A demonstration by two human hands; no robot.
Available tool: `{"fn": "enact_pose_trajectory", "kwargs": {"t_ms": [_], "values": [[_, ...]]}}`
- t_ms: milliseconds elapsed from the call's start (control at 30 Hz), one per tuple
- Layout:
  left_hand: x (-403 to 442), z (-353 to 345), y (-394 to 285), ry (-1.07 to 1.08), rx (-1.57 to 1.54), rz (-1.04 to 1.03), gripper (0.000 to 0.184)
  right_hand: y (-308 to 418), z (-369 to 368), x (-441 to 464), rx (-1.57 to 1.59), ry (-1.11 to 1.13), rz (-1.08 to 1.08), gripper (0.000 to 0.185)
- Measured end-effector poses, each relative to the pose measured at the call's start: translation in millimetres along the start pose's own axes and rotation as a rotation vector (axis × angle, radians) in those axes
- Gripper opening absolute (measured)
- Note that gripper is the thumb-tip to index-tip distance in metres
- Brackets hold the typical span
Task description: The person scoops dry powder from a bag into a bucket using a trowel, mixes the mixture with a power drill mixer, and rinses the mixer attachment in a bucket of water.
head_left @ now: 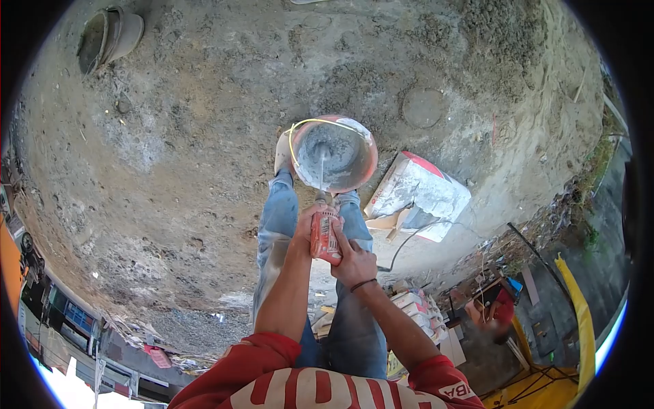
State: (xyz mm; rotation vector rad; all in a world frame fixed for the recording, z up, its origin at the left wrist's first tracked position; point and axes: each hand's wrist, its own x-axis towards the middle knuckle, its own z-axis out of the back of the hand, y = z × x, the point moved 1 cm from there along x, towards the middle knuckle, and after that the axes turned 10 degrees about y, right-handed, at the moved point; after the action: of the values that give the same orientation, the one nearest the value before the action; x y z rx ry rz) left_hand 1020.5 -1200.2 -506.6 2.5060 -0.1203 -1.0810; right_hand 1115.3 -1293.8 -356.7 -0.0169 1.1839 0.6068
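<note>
Both my hands grip a red power drill [325,237] in front of my legs. My left hand [304,221] wraps its left side near the front. At the rear right, my right hand [355,262] closes round the handle. From the drill a grey mixing rod [322,167] runs down into an orange bucket [371,153] standing between my feet. Grey, wet-looking mix [334,146] lies inside, where the rod's end is hidden. The bucket's yellow handle [294,129] leans along its rim. A dark cord [402,251] trails to the right of the drill.
A torn cement bag [422,194] lies just right of the bucket. Another bucket [112,37] lies tipped at the upper left. The dirt ground [184,170] is rough. Stacked bags [415,310], a person in red [501,310] and a yellow pole [578,313] are at the lower right.
</note>
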Motion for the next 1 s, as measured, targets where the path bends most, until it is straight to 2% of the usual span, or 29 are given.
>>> {"fn": "enact_pose_trajectory", "kwargs": {"t_ms": [133,200,333,467,600,733,833,900,1000], "values": [[-3,-4,2,0.037,-0.058,0.034,0.039,1,2,-2,-0.058,0.015,-0.015,0.087],[1,1,4,0.003,-0.111,-0.002,0.032,-3,-1,-2,-0.053,0.002,0.002,0.086],[1,4,7,-0.018,-0.100,-0.006,0.031,-4,-4,-3,-0.081,-0.025,0.026,0.085],[-1,12,7,-0.028,-0.115,-0.026,0.022,-4,-8,-4,-0.094,-0.035,0.058,0.085],[0,15,11,0.024,-0.143,-0.080,0.018,-2,-4,-3,-0.147,0.002,0.038,0.092],[2,12,6,-0.011,-0.106,-0.083,0.022,-3,-15,0,-0.177,-0.069,0.061,0.087],[11,7,-10,0.036,-0.031,0.004,0.031,8,-16,9,-0.084,-0.072,-0.041,0.087],[10,7,-12,-0.042,0.098,0.042,0.044,14,-14,9,-0.084,-0.040,-0.056,0.086],[0,3,-21,-0.064,0.037,0.084,0.035,24,-17,9,-0.083,-0.035,-0.093,0.085]]}}
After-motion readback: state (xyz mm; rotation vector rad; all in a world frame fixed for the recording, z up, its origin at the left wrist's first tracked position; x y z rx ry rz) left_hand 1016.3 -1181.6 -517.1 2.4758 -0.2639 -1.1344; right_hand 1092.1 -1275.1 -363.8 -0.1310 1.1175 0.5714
